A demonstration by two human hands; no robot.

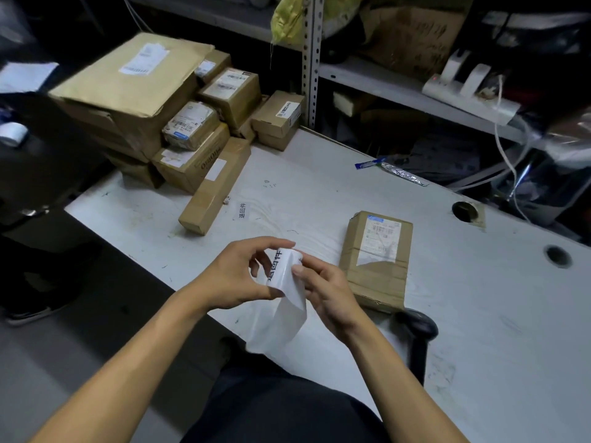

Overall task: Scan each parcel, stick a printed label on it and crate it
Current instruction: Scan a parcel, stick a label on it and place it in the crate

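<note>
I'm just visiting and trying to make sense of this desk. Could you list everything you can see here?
printed label: one, white with black characters, peeling off its white backing strip, held between both hands
single parcel: one, brown cardboard with a white shipping label, on the table right of the hands
parcel pile: several, brown cardboard, far left of the table
scanner: one, black, near table edge in front of the single parcel
table: one, white, scuffed, with two round cable holes
shelving: grey metal, behind the table, cluttered
power strip: one, white, on the shelf at right
left hand: pinches the label
right hand: pinches the backing strip
</note>
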